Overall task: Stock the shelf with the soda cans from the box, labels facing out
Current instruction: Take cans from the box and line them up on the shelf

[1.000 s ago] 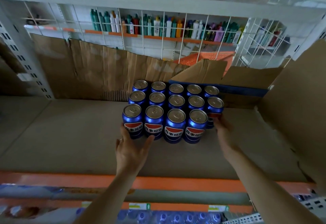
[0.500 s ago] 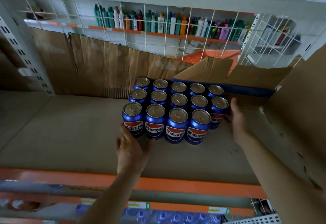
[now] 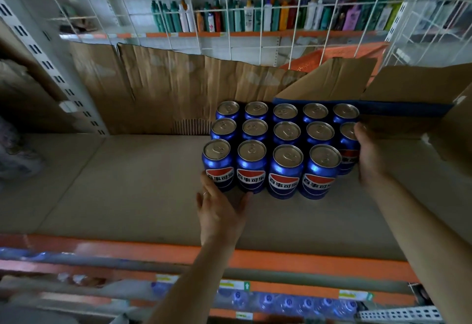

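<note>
— Soda cans [image 3: 281, 150]: where are they seen?
— A tight block is seen standing upright on the cardboard-lined shelf [image 3: 127, 196], approx. mid-frame, three rows deep. Five cans are counted in the back row, five in the middle, four in front. Silver tops are turned up; the red-white-blue labels of the front four are faced outward, w/ white characters printed across.
— And the box [image 3: 408, 109]?
— It is seen opened at the right, just beside the block, flaps raised. A blue band is shown along its edge, right behind the back-row cans on that side.
— Left hand [image 3: 219, 214]?
— It is laid low at the front left corner of the block. The fingers are spread fairly wide and pressed against the bases of the two leftmost front cans; nothing is gripped. A ring is seen on one finger.
— Right hand [image 3: 367, 155]?
— It is placed against the right end can of the middle row [image 3: 347, 145]. The fingers are curved over its top rim and side, palm set flat to the can; whether it is fully clasped can't be told.
— Anything else in view?
— A crumpled cardboard sheet [image 3: 166, 89] is stood up behind the block, a white wire grid [image 3: 255, 17] is seen above it, and coloured bottles [image 3: 255, 14] are lined up beyond. An orange shelf edge [image 3: 102, 249] is seen at the front, w/ bottled water [image 3: 281, 303] stocked below.
</note>
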